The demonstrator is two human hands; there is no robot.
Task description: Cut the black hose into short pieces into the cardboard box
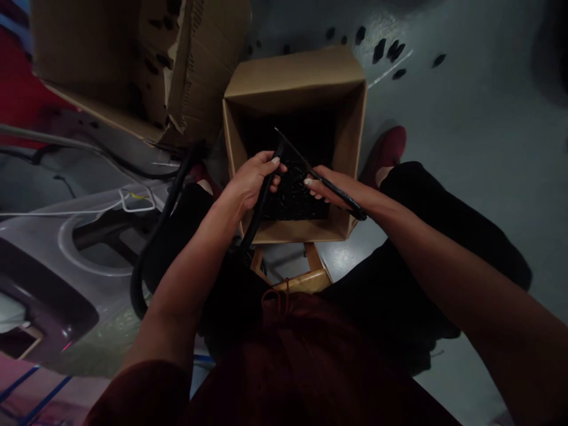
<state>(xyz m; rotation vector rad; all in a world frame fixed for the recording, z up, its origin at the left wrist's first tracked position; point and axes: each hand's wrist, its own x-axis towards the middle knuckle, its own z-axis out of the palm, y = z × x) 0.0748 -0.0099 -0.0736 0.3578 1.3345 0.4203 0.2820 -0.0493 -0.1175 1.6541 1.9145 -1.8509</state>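
My left hand [261, 177] is closed around a black ribbed tube [261, 207], its upper end standing just past my fingers. The tube trails down beside my left forearm toward my lap. In my right hand [326, 183] is a knife [339, 194] with a black handle and a thin blade. The blade slants up and left, its tip close to the tube's end; whether the two touch I cannot tell. Both hands are over an open cardboard box [295, 72] between my knees. Dark small pieces [295, 192] lie inside it, too dim to tell one by one.
A larger torn cardboard box [217, 65] stands at upper left. Black scraps [379, 50] are scattered on the grey floor [479, 118]. At left are a grey plastic piece [106, 236] with a round opening and a looping black tube [166, 213]. A wooden stool [306, 281] shows below the box.
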